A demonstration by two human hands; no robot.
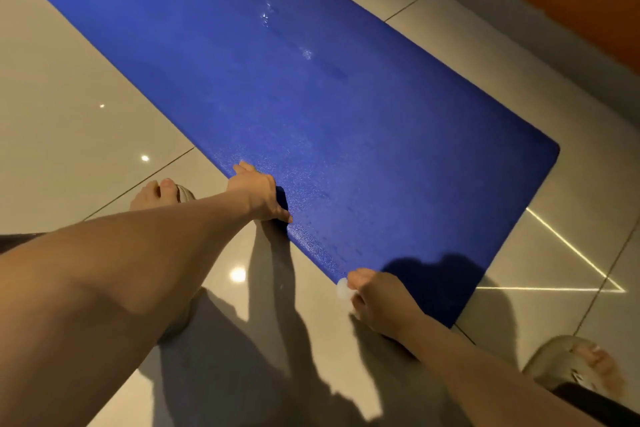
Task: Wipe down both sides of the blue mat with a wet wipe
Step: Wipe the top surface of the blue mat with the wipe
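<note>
The left hand (258, 194) grips the edge of the blue mat (311, 97) (it lies on the floor (69, 80)). Lower right, the right hand (377, 302) pinches a wet wipe (344, 289).

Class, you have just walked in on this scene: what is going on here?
A person leans over a blue mat spread on a tiled floor. The left hand grips its near edge; the right hand, further along that edge by the corner, holds a balled white wet wipe. Wet streaks shine on the upper side, so it looks wiped; turning it over is probably next.
</note>
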